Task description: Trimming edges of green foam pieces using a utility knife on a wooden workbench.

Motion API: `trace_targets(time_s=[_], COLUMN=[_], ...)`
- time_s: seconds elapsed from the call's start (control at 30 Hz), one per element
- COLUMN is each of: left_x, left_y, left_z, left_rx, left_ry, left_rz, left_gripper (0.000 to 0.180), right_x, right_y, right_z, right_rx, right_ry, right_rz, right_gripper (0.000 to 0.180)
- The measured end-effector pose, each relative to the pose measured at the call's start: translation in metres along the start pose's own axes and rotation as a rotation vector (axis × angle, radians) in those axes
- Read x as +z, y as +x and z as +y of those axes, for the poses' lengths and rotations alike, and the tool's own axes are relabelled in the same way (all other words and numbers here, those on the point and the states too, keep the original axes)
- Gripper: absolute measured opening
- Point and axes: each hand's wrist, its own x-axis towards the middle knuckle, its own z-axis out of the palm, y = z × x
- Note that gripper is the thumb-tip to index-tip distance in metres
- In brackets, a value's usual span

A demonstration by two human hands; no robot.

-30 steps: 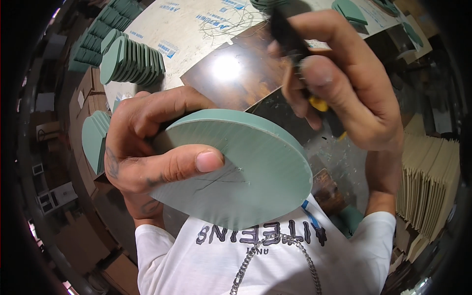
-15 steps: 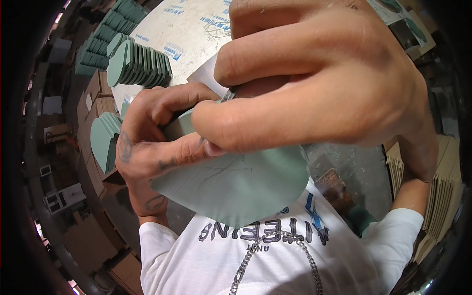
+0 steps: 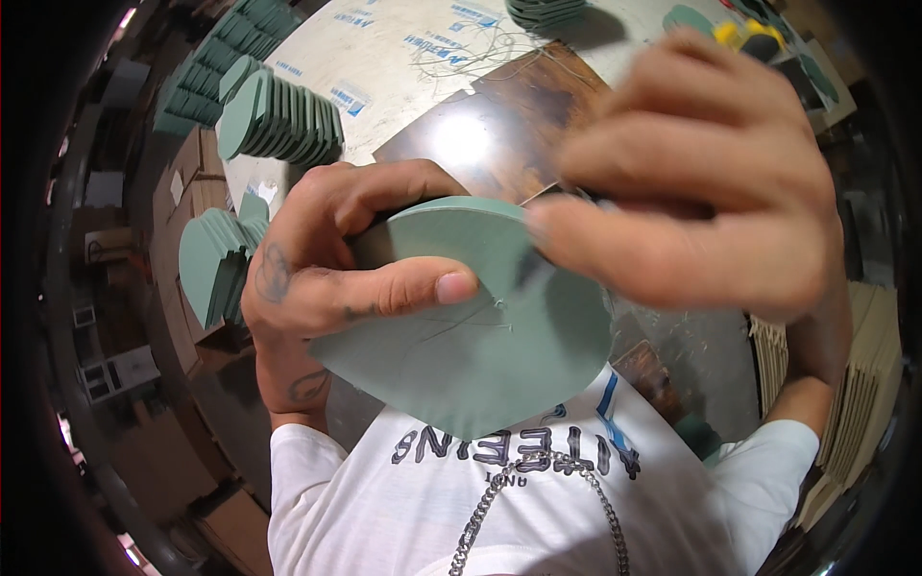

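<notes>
Plainly, most of the writing in view is on the white shirt (image 3: 384, 509), where a row of dark, thick-outlined letters stands upside down, with a smaller line beside it and a blue mark near the right; the green panel (image 3: 461, 365) overlaps part of this lettering, and a metal chain (image 3: 473, 538) crosses it. Blue printed characters and small logos repeat over the pale surface (image 3: 399, 106), too slanted and small to make out fully. The panel itself bears only thin dark scratch-like lines.

The panel is held up in front of the shirt, tilted, its broad face toward the camera. The left hand (image 3: 312, 254) grasps it at its left side, thumb flat on the face and the other fingers behind the edge, partly hidden. The right hand (image 3: 706, 192), blurred, is over the panel's upper right; its fingers are curled around a black-and-yellow tool (image 3: 749, 38). The tool's yellow end shows above the knuckles, its middle is covered, and a dark smear under the fingers may be its tip; whether this touches the panel cannot be told.

Behind, a glossy brown sheet (image 3: 567, 86) is partly covered by the right hand, and a green stack (image 3: 545, 13) is cut off at the top.
</notes>
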Motion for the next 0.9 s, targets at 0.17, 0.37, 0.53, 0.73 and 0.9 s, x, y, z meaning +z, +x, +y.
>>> trace_targets(time_s=[0.17,0.37,0.53,0.73,0.9], left_x=[0.019,-0.006,-0.002,-0.002,-0.011], left_y=[-0.015,-0.004,-0.006,-0.004,-0.008], left_z=[-0.007,-0.001,0.0,0.0,0.001], left_rx=[0.02,0.017,0.08,0.103,0.061], left_ry=[-0.116,-0.026,-0.037,-0.046,0.025], left_rz=[0.344,0.07,0.034,0.139,0.128], left_gripper=[0.04,0.039,0.041,0.041,0.038], right_x=[0.013,0.007,0.022,0.04,0.021], right_y=[0.001,-0.024,-0.007,0.003,-0.018], right_z=[0.003,-0.013,0.014,0.007,-0.012], right_rx=[-0.008,0.063,0.08,0.091,0.1], right_ry=[0.028,0.225,0.285,0.353,0.305], right_rz=[0.047,-0.027,0.181,0.24,0.08], right_gripper=[0.043,0.03,0.033,0.034,0.021])
